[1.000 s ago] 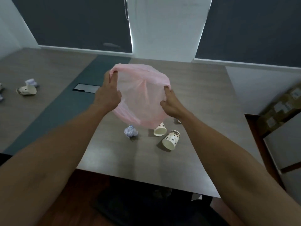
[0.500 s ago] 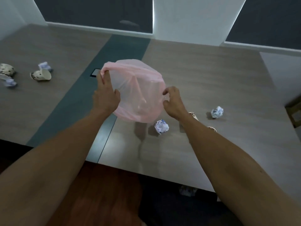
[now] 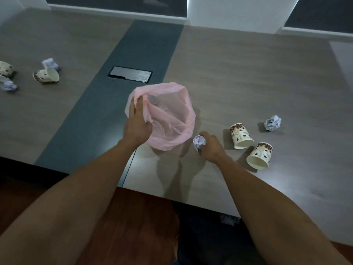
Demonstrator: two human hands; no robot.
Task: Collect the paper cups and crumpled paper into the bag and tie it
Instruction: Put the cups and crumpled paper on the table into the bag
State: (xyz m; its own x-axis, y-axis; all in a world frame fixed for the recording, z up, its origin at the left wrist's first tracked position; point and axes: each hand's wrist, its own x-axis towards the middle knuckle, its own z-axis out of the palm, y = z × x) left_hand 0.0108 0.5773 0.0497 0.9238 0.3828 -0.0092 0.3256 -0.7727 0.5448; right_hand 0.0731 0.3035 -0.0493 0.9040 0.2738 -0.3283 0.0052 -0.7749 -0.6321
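Overhead, translucent pink bag, mouth agape, left hand fingers pinching its rim; right hand fingers around crumpled paper.

Wide grey wood-grain table, dark teal strip down its middle, metal cable hatch, dark windows behind, white wall, reddish wooden floor

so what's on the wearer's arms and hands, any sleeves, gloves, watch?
Nothing worn that shows: left hand and right hand are bare, no gloves, rings or watch visible. Both forearms are bare up to the frame edge, no sleeve cuffs, straps, cables or markings in view.
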